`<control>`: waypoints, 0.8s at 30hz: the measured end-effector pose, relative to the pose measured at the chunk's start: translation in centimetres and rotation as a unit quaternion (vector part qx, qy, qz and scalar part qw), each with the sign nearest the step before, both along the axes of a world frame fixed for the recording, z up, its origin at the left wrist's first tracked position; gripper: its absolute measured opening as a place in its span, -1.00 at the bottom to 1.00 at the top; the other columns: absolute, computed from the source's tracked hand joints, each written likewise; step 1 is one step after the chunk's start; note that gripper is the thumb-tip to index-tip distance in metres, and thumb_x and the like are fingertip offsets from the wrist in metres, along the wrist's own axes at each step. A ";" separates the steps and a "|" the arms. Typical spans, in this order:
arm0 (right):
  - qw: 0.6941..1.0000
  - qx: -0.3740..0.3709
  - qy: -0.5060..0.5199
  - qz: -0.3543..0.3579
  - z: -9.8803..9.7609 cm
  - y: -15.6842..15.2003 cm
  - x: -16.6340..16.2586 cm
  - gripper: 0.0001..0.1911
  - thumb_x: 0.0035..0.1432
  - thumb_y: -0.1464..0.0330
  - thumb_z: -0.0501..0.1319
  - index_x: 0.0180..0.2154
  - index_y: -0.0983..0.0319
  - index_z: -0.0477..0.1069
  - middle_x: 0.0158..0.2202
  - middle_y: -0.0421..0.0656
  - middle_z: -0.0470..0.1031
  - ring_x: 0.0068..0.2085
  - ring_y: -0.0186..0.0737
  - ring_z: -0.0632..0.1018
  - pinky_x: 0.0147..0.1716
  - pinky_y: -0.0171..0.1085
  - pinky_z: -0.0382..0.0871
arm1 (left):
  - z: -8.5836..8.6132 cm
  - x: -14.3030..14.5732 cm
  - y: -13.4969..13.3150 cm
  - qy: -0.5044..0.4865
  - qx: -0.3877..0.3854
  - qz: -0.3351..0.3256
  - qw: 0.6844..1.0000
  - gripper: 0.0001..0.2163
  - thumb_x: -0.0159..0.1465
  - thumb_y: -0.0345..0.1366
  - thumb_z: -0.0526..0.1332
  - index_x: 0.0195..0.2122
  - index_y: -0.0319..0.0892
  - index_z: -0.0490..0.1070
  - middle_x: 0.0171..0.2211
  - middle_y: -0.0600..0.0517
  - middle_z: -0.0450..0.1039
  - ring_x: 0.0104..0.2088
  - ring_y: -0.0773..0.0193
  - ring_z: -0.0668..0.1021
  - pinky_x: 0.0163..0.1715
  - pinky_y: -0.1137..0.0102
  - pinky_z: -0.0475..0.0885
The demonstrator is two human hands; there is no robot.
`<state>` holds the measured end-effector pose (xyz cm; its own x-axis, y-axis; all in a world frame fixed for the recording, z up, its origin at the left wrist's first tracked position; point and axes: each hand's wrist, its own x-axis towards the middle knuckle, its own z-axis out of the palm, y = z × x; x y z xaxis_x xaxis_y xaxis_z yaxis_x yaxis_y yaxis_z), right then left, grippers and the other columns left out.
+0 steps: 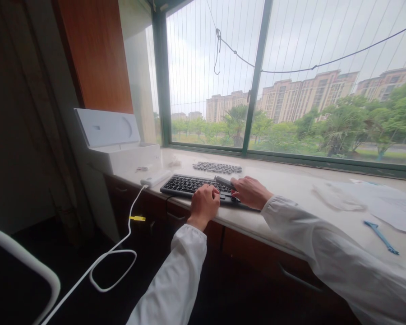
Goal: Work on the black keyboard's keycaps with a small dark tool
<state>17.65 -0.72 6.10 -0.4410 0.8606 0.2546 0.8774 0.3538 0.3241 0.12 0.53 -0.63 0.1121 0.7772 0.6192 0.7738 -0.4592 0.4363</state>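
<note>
A black keyboard (186, 184) lies near the front edge of a pale stone counter (291, 180) below a window. My left hand (205, 203) rests on the keyboard's right part with its fingers curled; nothing shows in it. My right hand (250, 192) lies just right of it, fingers closed round a dark flat bar-shaped piece (223, 181) at the keyboard's right end. Both arms wear white sleeves. A second set of dark keys (217, 168) lies farther back on the counter.
A white open box (115, 144) stands at the counter's left end. A white adapter (155, 179) and its cable (111, 257) hang down to the floor. Clear plastic bags (358, 196) and a blue tool (380, 235) lie at the right. A white chair rail (23, 262) is lower left.
</note>
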 end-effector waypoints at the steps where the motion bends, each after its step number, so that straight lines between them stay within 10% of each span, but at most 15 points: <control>1: 1.000 0.003 -0.001 -0.004 0.1 0.0 0.0 -0.81 0.23 0.30 0.18 -0.16 0.27 0.35 -0.31 0.01 0.56 -0.23 0.01 0.57 -0.29 -0.21 0.25 | 0.0 0.0 0.0 0.001 0.001 -0.001 1.000 -0.83 0.26 -0.36 0.10 -0.33 -0.07 0.49 -0.27 0.05 0.48 -0.27 0.26 0.49 -0.23 0.39 0.35; 24: 1.000 -0.016 0.008 0.015 0.0 0.4 0.7 -0.81 0.26 0.27 0.16 -0.18 0.27 0.37 -0.26 -0.02 0.57 -0.21 -0.04 0.56 -0.26 -0.22 0.23 | 0.3 0.0 -0.3 0.002 -0.013 0.001 1.000 -0.82 0.26 -0.37 0.10 -0.33 -0.09 0.51 -0.26 0.03 0.49 -0.26 0.27 0.49 -0.22 0.40 0.35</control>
